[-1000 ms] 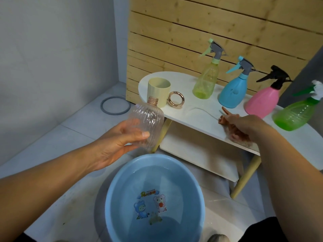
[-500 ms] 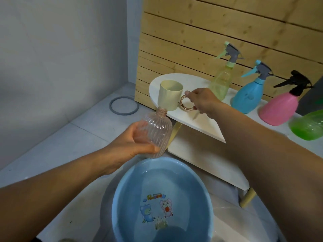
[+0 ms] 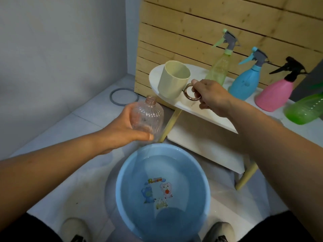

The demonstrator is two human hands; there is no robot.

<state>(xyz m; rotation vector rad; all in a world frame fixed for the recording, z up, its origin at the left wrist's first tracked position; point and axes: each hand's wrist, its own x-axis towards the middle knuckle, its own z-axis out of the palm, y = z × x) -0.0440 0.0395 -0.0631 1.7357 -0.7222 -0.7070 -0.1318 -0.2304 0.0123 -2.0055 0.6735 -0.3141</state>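
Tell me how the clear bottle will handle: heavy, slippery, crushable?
The bottle looks empty and thin-walled, so it is probably light and apt to dent if the left hand squeezes hard. Its ribs should help grip. Its neck is uncapped, so pushed into the basin of water it would likely float first, then fill.

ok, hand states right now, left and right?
Left hand: holding the clear ribbed bottle, fingers wrapped round it.
Right hand: pinching the gold ring at the cream cup's side.

Bare forearms (image 3: pixel 57 154), black trousers (image 3: pixel 288 226), pale shoes (image 3: pixel 74 227)
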